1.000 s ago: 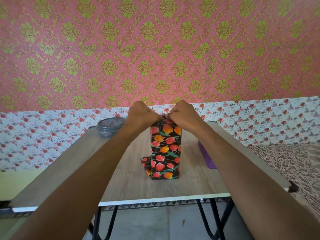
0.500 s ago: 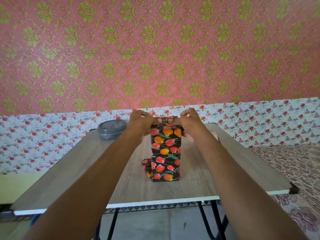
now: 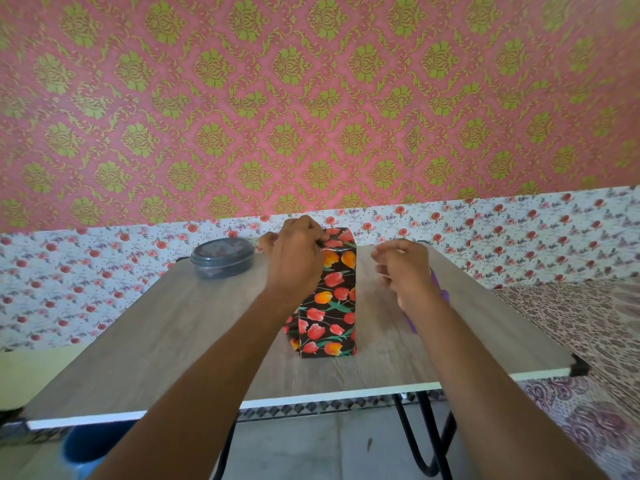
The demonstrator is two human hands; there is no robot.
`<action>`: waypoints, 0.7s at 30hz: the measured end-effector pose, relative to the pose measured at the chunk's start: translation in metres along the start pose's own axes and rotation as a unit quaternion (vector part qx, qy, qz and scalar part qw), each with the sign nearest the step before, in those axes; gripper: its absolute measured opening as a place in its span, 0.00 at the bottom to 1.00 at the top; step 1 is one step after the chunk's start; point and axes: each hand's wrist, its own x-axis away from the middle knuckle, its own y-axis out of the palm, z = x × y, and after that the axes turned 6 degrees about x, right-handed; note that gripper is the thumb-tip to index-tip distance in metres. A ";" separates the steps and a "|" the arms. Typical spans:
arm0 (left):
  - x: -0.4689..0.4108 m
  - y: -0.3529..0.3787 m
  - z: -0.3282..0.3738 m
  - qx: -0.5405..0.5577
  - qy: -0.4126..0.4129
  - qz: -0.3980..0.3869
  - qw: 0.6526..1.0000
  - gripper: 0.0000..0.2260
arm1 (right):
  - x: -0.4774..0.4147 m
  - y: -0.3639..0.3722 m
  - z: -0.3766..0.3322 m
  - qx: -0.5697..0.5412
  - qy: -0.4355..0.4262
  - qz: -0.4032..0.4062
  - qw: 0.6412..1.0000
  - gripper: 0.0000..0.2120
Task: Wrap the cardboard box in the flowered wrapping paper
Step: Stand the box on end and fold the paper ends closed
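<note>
— What sat left of the grip?
— A grey lidded tub (image 3: 221, 258), on the table (image 3: 166, 327).
— And the grip itself?
— The left hand (image 3: 294, 258) pinched the flowered wrapping paper (image 3: 338, 237) at the top of the upright cardboard box (image 3: 332, 306), which stood directly beneath it.
— The right hand (image 3: 405, 271)?
— Right of the box, apart, loosely curled, holding nothing.

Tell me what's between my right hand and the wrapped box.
Nothing. In the head view the right hand hangs apart from the box, and only bare table shows in the gap between them.
</note>
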 end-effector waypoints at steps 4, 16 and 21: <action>0.009 -0.001 -0.008 0.028 0.079 -0.019 0.996 0.17 | 0.004 -0.040 0.045 0.221 -0.158 0.173 0.947 0.06; 0.011 0.005 -0.018 0.124 0.122 0.017 0.985 0.14 | -0.061 -0.081 0.066 0.432 0.082 0.053 0.897 0.31; 0.010 0.009 -0.021 0.143 0.103 0.016 0.984 0.14 | -0.079 -0.089 0.071 0.361 0.085 0.007 0.929 0.30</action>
